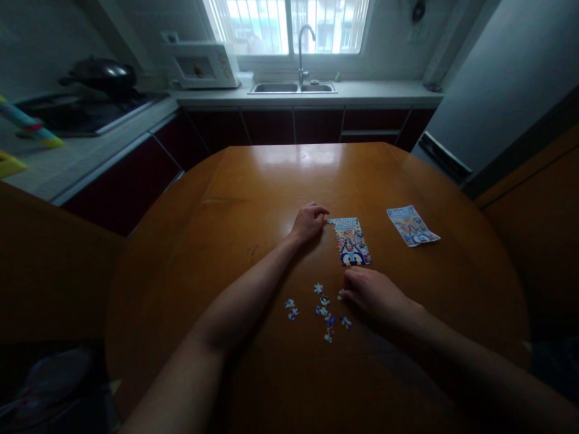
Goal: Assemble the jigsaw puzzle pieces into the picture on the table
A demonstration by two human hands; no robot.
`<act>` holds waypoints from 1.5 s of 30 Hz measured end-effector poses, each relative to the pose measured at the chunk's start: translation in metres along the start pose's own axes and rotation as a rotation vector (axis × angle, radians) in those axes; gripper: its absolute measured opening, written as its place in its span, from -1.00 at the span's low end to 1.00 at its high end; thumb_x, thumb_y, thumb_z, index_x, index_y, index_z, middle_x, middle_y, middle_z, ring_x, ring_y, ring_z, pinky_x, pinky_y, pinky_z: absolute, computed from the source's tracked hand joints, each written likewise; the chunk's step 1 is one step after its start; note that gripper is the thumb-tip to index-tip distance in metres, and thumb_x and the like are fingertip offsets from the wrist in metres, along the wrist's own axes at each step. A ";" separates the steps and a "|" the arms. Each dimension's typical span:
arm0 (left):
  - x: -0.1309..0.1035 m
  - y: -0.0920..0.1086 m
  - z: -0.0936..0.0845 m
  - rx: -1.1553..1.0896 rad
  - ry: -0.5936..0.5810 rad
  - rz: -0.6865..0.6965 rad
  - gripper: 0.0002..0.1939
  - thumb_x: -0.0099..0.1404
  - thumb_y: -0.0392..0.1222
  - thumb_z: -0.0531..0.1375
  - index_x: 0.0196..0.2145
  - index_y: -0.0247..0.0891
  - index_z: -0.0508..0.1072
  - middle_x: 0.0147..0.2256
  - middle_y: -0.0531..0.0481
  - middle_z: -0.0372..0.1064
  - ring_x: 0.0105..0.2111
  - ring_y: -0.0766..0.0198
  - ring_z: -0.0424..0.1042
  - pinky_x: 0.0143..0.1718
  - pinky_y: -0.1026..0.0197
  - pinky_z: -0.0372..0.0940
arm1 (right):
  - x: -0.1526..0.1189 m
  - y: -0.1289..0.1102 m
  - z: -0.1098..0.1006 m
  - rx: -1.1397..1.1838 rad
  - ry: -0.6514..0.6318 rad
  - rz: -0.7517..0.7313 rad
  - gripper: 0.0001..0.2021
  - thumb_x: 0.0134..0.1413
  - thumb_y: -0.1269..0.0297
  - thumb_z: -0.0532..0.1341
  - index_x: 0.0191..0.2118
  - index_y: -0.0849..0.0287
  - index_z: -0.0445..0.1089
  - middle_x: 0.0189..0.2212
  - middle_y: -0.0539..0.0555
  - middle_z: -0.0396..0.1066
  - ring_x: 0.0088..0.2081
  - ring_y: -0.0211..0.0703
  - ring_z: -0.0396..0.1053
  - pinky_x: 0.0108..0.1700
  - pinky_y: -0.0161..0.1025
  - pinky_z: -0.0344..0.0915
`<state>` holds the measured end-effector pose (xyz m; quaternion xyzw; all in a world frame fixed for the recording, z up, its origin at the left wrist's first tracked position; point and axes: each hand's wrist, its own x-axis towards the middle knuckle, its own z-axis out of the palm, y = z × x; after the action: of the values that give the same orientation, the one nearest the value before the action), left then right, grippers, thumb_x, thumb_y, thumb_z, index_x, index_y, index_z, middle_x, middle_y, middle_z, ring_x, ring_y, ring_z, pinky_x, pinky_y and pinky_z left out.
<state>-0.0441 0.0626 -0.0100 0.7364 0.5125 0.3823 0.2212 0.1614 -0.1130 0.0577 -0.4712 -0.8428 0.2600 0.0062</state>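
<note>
A partly assembled jigsaw puzzle (351, 241) with a blue cartoon dog's face lies on the table, its left edge jagged. My left hand (311, 220) rests at its upper left corner, fingers curled and fingertips close to the edge pieces. Whether anything is between those fingers is hidden. Below the puzzle, my right hand (373, 290) is closed, with its fingertips at a small puzzle piece (341, 295) on the tabletop. Several loose puzzle pieces (322, 310) are scattered to the left of this hand. Two more, a small pair of pieces (292, 308), lie farther left.
A creased picture sheet (412, 225) lies right of the puzzle on the wooden table (217, 241). Beyond the table's far edge is a counter with a sink (275, 88) and a microwave (199, 65). A stove with a dark pan (104, 73) stands left, a fridge (502, 90) right.
</note>
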 end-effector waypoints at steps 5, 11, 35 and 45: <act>0.000 0.000 0.000 0.003 -0.013 0.016 -0.70 0.30 -0.43 0.14 -0.23 -0.28 0.68 -0.25 -0.05 0.53 -0.25 0.29 0.48 -0.12 0.25 0.36 | 0.004 0.013 0.000 0.050 -0.052 -0.271 -0.80 0.22 0.53 0.19 -0.14 0.13 0.47 -0.09 0.12 0.43 -0.10 -0.10 0.40 -0.07 -0.20 0.30; -0.001 -0.001 0.002 -0.002 -0.011 0.026 -0.71 0.29 -0.44 0.15 -0.24 -0.28 0.68 -0.26 -0.06 0.54 -0.26 0.29 0.48 -0.10 0.25 0.37 | 0.007 0.017 0.014 0.018 -0.039 -0.268 -0.91 0.26 0.47 0.17 -0.27 0.19 0.39 -0.14 0.17 0.41 -0.14 -0.08 0.36 -0.10 -0.18 0.30; -0.003 0.000 0.001 0.039 -0.093 0.037 -0.79 0.27 -0.37 0.24 -0.28 -0.22 0.70 -0.27 -0.03 0.51 -0.27 0.29 0.46 -0.10 0.23 0.38 | 0.090 0.063 -0.037 0.305 0.556 -0.127 -0.89 0.22 0.40 0.27 -0.26 0.16 0.58 -0.27 0.14 0.60 -0.22 -0.06 0.50 -0.13 -0.15 0.35; -0.004 -0.001 0.001 0.055 -0.077 -0.002 -0.76 0.25 -0.41 0.21 -0.34 -0.22 0.70 -0.30 -0.03 0.49 -0.27 0.28 0.45 -0.13 0.23 0.38 | 0.160 0.085 -0.027 0.166 0.427 -0.201 -0.87 0.15 0.43 0.31 -0.27 0.18 0.65 -0.34 0.12 0.60 -0.28 -0.10 0.44 -0.17 -0.21 0.28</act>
<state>-0.0445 0.0596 -0.0122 0.7559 0.5145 0.3392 0.2209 0.1465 0.0621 0.0058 -0.4270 -0.8409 0.2208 0.2486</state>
